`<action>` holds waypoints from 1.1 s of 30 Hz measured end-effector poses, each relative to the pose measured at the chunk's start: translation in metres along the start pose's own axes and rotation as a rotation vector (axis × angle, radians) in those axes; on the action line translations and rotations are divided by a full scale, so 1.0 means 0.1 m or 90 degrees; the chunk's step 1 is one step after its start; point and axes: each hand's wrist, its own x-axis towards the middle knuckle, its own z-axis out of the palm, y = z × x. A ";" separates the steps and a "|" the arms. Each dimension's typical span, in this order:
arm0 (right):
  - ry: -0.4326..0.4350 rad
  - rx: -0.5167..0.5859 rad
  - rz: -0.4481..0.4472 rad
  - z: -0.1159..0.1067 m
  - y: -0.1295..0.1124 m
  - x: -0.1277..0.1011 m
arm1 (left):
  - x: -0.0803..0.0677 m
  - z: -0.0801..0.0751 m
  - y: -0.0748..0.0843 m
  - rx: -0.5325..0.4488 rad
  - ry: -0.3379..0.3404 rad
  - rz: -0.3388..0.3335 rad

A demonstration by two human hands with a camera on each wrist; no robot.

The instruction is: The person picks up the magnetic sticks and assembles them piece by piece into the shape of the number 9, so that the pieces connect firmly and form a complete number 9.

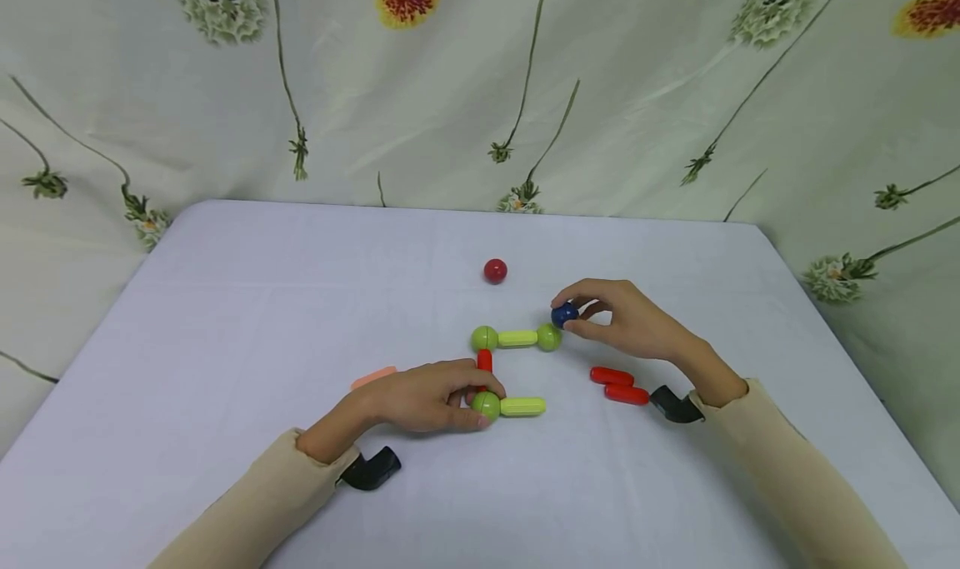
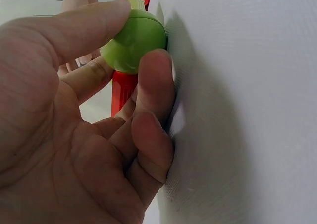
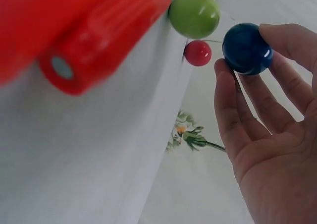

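Tabletop (image 1: 262, 302), pale and softly lit, meets a flower-printed cloth (image 1: 442, 111) at 12 o'clock as a person in beige sleeves (image 1: 255, 502) handles balls and rods with both hands. From the left, a black wrist piece (image 1: 371, 469) juts out at 7 o'clock from the left hand (image 1: 423, 396), and a salmon rod (image 1: 371, 376) lies at 10 o'clock, partly hidden behind that hand. The thumb and fingers there grip a near green ball (image 1: 486, 406). Out of it a red rod (image 1: 484, 359), partly covered by the fingers, runs toward 12 o'clock to a far green ball (image 1: 484, 338); a red ball (image 1: 495, 271) sits beyond, also near 12 o'clock. Toward 3 o'clock from the near ball extends a lime rod (image 1: 522, 406), while a second lime rod (image 1: 517, 338) runs the same way from the far ball to a third green ball (image 1: 549, 336). Just beside this last one, at 1 o'clock, the right hand (image 1: 622, 321) pinches a dark blue ball (image 1: 565, 315) between thumb and fingertips; the right wrist view shows a gap between the two balls. Two red rods (image 1: 611, 376) lie side by side at 6 o'clock from the right hand. A second black wrist piece (image 1: 677, 405) stands out at 5 o'clock.
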 end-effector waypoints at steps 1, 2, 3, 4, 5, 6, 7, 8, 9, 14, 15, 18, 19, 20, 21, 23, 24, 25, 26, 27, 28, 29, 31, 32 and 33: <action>-0.002 0.000 -0.004 0.01 -0.01 -0.02 | 0.00 0.00 0.00 0.000 0.000 -0.001; -0.005 0.001 -0.006 0.02 -0.02 -0.04 | 0.00 0.00 0.00 0.001 0.000 -0.002; -0.007 0.002 -0.010 0.03 -0.03 -0.06 | 0.00 0.00 0.00 0.002 0.000 -0.003; -0.008 0.003 -0.011 0.04 -0.04 -0.08 | 0.00 0.00 0.00 0.001 0.000 -0.005; -0.010 0.004 -0.014 0.05 -0.05 -0.10 | 0.00 0.00 0.01 0.000 -0.001 -0.006; -0.013 0.006 -0.016 0.06 -0.06 -0.12 | -0.01 0.00 0.00 -0.001 -0.001 -0.006; -0.016 0.010 -0.017 0.08 -0.06 -0.13 | -0.01 0.00 0.00 -0.003 -0.001 -0.006; -0.019 0.014 -0.018 0.09 -0.07 -0.14 | -0.01 0.00 0.00 -0.004 -0.001 -0.006; -0.022 0.017 -0.021 0.10 -0.07 -0.16 | -0.01 0.00 0.00 -0.006 -0.002 -0.005; -0.038 0.020 -0.012 0.15 -0.10 -0.23 | -0.01 0.00 0.00 -0.016 -0.004 0.000; -0.042 0.016 -0.011 0.16 -0.10 -0.24 | -0.01 0.00 0.00 -0.017 -0.004 0.000; -0.059 0.009 -0.011 0.19 -0.11 -0.28 | -0.02 0.00 0.01 -0.018 -0.004 -0.002; -0.065 0.006 -0.013 0.20 -0.12 -0.29 | -0.02 0.00 0.01 -0.017 -0.004 -0.003; -0.070 0.005 -0.014 0.21 -0.12 -0.30 | -0.01 0.00 0.01 -0.017 -0.003 -0.004; -0.075 0.003 -0.015 0.22 -0.13 -0.31 | -0.01 0.00 0.01 -0.017 -0.002 -0.005; -0.087 0.001 -0.021 0.23 -0.14 -0.33 | -0.01 0.00 0.01 -0.012 -0.001 -0.006; -0.092 -0.002 -0.025 0.24 -0.15 -0.34 | -0.01 0.00 0.01 -0.011 -0.001 -0.005; -0.097 -0.007 -0.028 0.25 -0.16 -0.35 | -0.01 0.00 0.01 -0.009 0.000 -0.005; -0.102 -0.012 -0.030 0.27 -0.17 -0.36 | -0.01 0.00 0.01 -0.008 0.001 -0.005; -0.107 -0.016 -0.033 0.28 -0.17 -0.36 | -0.01 0.00 0.02 -0.006 0.002 -0.005; -0.112 -0.020 -0.036 0.29 -0.18 -0.37 | -0.01 0.00 0.01 -0.006 0.002 -0.006; -0.116 -0.022 -0.037 0.30 -0.19 -0.37 | -0.01 0.00 0.02 -0.006 0.002 -0.006; -0.121 -0.024 -0.041 0.32 -0.21 -0.37 | -0.01 0.00 0.02 -0.007 0.002 -0.005; -0.123 -0.024 -0.043 0.33 -0.21 -0.38 | -0.01 0.00 0.02 -0.008 0.001 -0.005; -0.126 -0.024 -0.044 0.34 -0.21 -0.37 | -0.01 0.00 0.02 -0.008 0.001 -0.005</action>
